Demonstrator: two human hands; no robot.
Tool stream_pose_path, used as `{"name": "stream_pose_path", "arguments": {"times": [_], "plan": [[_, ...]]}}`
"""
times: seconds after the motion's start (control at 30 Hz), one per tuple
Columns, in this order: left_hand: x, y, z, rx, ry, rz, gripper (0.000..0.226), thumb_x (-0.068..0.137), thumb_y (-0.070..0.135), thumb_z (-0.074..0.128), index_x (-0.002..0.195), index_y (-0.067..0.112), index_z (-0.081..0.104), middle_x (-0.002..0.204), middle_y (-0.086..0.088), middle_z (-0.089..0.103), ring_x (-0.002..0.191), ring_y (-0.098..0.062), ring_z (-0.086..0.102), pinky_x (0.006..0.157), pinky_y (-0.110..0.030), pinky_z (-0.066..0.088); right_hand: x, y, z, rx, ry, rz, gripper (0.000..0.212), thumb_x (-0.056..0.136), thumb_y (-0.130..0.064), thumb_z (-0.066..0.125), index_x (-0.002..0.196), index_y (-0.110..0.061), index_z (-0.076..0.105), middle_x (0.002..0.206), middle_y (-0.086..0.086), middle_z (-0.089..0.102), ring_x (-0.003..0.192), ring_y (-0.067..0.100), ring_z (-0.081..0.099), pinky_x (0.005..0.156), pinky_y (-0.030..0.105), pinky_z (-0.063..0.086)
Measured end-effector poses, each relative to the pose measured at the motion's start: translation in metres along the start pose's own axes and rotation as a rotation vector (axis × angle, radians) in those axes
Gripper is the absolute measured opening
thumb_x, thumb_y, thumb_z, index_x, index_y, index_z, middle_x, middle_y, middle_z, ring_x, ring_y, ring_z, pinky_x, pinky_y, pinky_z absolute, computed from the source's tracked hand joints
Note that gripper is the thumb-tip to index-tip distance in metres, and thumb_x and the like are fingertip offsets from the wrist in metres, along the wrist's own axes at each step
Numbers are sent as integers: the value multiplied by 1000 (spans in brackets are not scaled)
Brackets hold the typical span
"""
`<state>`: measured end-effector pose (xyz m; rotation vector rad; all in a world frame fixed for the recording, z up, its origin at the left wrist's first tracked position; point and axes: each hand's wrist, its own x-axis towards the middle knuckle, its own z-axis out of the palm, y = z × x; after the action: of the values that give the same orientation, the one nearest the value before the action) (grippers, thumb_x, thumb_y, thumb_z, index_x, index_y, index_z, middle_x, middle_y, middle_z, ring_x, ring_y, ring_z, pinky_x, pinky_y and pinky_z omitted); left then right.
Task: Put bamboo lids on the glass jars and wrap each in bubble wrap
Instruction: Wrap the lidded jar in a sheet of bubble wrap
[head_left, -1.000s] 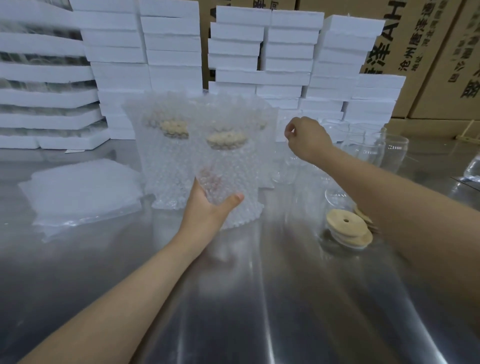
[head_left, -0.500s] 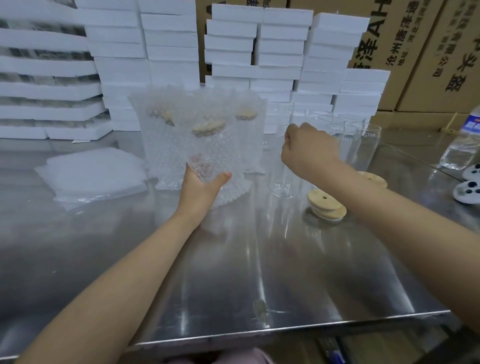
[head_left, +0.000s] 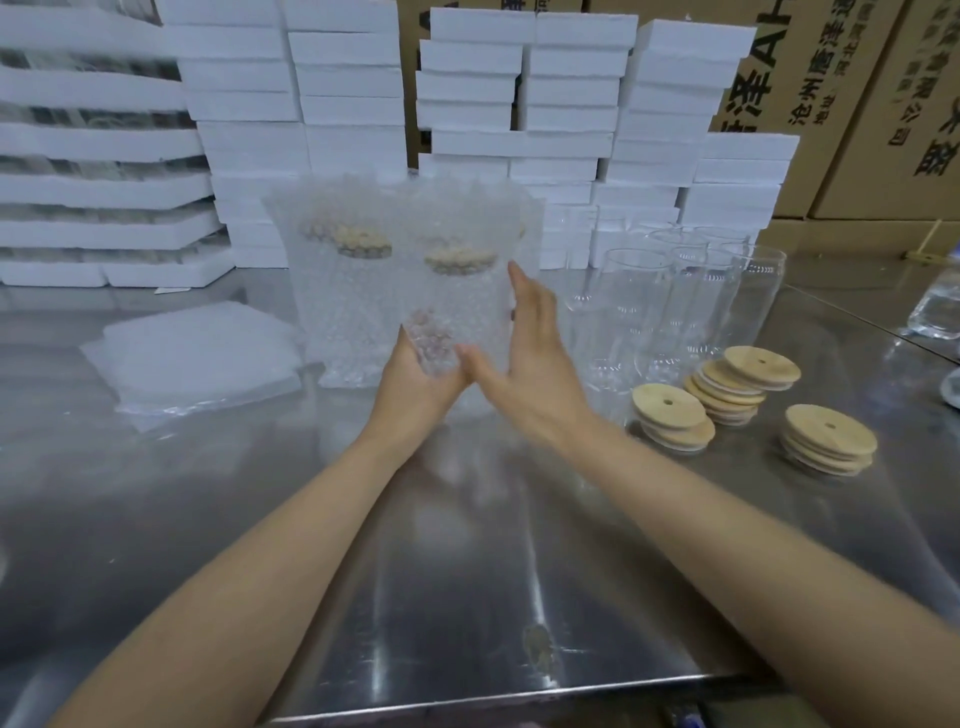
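The wrapped jar (head_left: 457, 306) is upright over the far middle of the steel table (head_left: 467, 597). The hands cover its base, so whether it rests on the table cannot be told. Its bamboo lid (head_left: 460, 262) shows only as a blurred tan disc through the bubbles.

The left hand (head_left: 413, 387) grips the lower part of the jar. Its fingers (head_left: 426, 335) are curled round the far side and appear only dimly through the wrap. The right hand (head_left: 530, 358) lies flat against the jar's right side, fingers straight and holding nothing.

A second wrapped jar (head_left: 343, 296) stands just behind to the left, its lid equally indistinct. Bubble-wrap sheets (head_left: 197, 358) lie stacked further left.

Bare glass jars (head_left: 675, 301) cluster to the right. Their outlines overlap and the count is uncertain. Loose lids (head_left: 743, 379) sit in three low stacks before them.

Foam boxes (head_left: 519, 104) and cartons (head_left: 831, 78) are cut off at the top edge, and a bottle (head_left: 935, 306) at the right edge.
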<state>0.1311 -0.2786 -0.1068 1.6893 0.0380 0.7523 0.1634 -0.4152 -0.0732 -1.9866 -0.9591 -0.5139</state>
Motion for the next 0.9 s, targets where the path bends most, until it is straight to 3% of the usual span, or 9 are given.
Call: {"name": "stream_pose_path", "arguments": {"times": [0.03, 0.1, 0.2, 0.37, 0.5, 0.57, 0.7, 0.8, 0.9], "plan": [[-1, 0, 1, 8, -28, 22, 55, 73, 18, 81, 118, 19, 50, 113, 5, 64, 106, -8, 62, 97, -32, 50, -4, 2, 12, 111, 21, 51, 88, 90, -31, 64, 154, -17, 6, 151, 8, 23, 133, 20, 39, 102, 36, 44], [-5, 1, 2, 46, -65, 55, 57, 72, 24, 82, 119, 31, 52, 114, 14, 67, 109, -4, 63, 88, -17, 50, -5, 7, 25, 299, 107, 104, 93, 89, -23, 68, 154, -17, 3, 152, 8, 23, 140, 13, 30, 112, 30, 36], [-5, 2, 1, 87, -46, 32, 52, 75, 28, 80, 117, 37, 50, 110, 28, 64, 106, 7, 60, 81, -4, 44, 0, 15, 31, 353, 129, 102, 91, 89, -24, 68, 155, -21, 6, 149, -2, 26, 132, -6, 26, 107, 5, 25], [1, 2, 2, 125, 30, 41, 47, 81, 26, 75, 117, 39, 49, 113, 22, 63, 104, 11, 59, 82, -6, 46, 12, 21, 39, 389, 72, 113, 81, 92, -20, 60, 155, -22, 9, 157, -5, 25, 144, 9, 25, 118, 31, 27], [7, 1, 1, 250, 41, 109, 38, 83, 29, 70, 119, 24, 58, 112, 13, 65, 110, -2, 59, 90, -17, 48, 18, 21, 48, 370, 123, 147, 80, 91, -23, 58, 155, -22, 10, 156, -1, 23, 144, 13, 20, 97, -6, 19], [9, -1, 0, 456, 92, 117, 52, 82, 38, 71, 126, 14, 55, 128, -1, 56, 127, -17, 44, 105, -36, 41, 20, 23, 51, 341, 165, 137, 90, 86, -35, 64, 155, -21, 8, 158, 2, 18, 145, 12, 12, 105, 1, 11], [0, 1, 5, 810, 410, 216, 100, 69, 66, 65, 148, 18, 27, 156, -14, 13, 145, -30, 7, 113, -51, 15, 31, 25, 54, 376, 235, 299, 127, 66, -54, 80, 154, -29, -8, 162, -1, -10, 147, 9, -10, 121, 42, -2], [3, 0, 2, 746, 369, 39, 124, 59, 80, 64, 150, 38, -9, 157, -10, -25, 145, -30, -21, 110, -61, -2, 41, 26, 56, 462, 136, 408, 134, 56, -65, 75, 150, -40, -17, 160, -6, -22, 147, 7, -16, 116, 48, -9], [12, -7, -8, 626, 230, -89, 123, 59, 78, 64, 145, 47, -18, 154, 1, -34, 145, -26, -24, 112, -65, 2, 47, 30, 62, 649, 31, 406, 131, 61, -55, 79, 150, -40, -16, 162, -7, -14, 149, 8, -5, 122, 44, 4]]}}
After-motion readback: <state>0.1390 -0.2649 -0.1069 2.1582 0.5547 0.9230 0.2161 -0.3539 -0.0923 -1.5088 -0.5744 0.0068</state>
